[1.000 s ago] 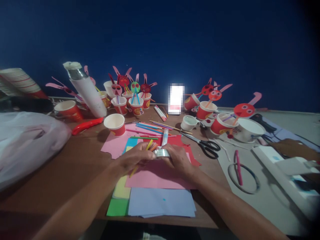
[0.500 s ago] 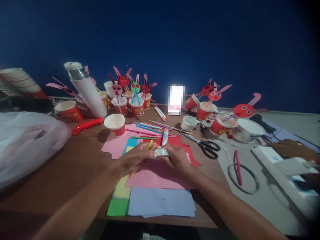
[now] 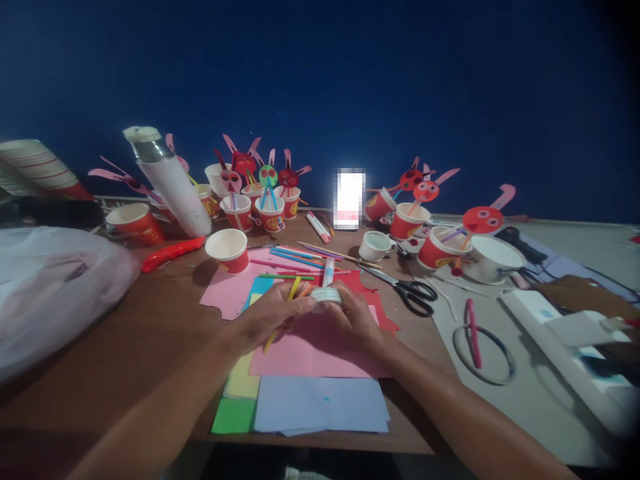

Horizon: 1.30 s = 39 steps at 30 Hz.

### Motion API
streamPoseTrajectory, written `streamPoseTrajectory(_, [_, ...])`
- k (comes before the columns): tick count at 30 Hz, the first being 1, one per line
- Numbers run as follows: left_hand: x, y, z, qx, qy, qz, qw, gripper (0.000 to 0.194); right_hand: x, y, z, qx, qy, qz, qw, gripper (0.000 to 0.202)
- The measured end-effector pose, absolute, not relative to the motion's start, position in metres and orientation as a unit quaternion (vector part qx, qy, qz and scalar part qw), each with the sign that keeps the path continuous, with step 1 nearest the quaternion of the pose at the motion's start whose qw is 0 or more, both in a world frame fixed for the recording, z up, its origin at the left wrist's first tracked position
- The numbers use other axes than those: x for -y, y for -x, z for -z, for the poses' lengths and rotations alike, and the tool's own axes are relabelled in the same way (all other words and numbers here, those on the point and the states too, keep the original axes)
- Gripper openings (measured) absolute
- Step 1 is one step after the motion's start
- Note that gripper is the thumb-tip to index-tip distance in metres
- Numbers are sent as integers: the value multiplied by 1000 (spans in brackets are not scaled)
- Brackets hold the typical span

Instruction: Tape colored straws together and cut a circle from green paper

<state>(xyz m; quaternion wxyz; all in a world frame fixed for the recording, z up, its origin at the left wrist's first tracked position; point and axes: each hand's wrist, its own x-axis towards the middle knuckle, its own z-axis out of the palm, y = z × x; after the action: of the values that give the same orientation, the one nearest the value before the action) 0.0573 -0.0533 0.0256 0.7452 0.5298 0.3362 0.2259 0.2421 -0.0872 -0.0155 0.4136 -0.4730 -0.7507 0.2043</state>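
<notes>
Over the pink paper (image 3: 300, 353), my left hand (image 3: 273, 310) is closed around a yellow straw (image 3: 294, 288) and an orange one (image 3: 306, 291), with the yellow end poking out below the fingers. Between both hands sits a whitish roll of tape (image 3: 325, 295). My right hand (image 3: 353, 317) grips its right side, while my left thumb touches its left side. Just behind the roll lies a white glue stick (image 3: 329, 272) on red paper (image 3: 383, 310). Blue-grey sheets (image 3: 320, 403) and a green sheet (image 3: 233, 415) stick out nearer to me.
Black-handled scissors (image 3: 413, 293) and a small white cup (image 3: 375, 247) lie to the right. Behind stand red paper cups (image 3: 270, 219) with paper rabbit heads on straws. A white bottle (image 3: 173, 183) and plastic bag (image 3: 60, 293) are left. A power strip (image 3: 560, 353) is at right.
The tape roll has turned slightly in my fingers, showing more of its side. My right fingers have shifted around it. The whole view has slid a little.
</notes>
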Motion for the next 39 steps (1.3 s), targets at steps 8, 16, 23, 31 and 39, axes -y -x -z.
streamPoseTrajectory(8, [56,-61,-31,-379,-545,-260,701,27,87,-242,5,766,452,-163,428,31])
streamPoseTrajectory(16, [48,-61,-27,-406,-627,-285,601,26,84,-243,3,760,437,-41,480,20])
streamPoseTrajectory(23, [51,-63,-28,-439,-696,-313,474,26,81,-242,4,768,457,13,448,7])
streamPoseTrajectory(31, [53,-64,-28,-430,-719,-292,462,16,81,-242,3,764,473,3,440,5])
streamPoseTrajectory(39, [55,-66,-25,-441,-663,-286,533,26,80,-244,6,763,483,-4,429,9])
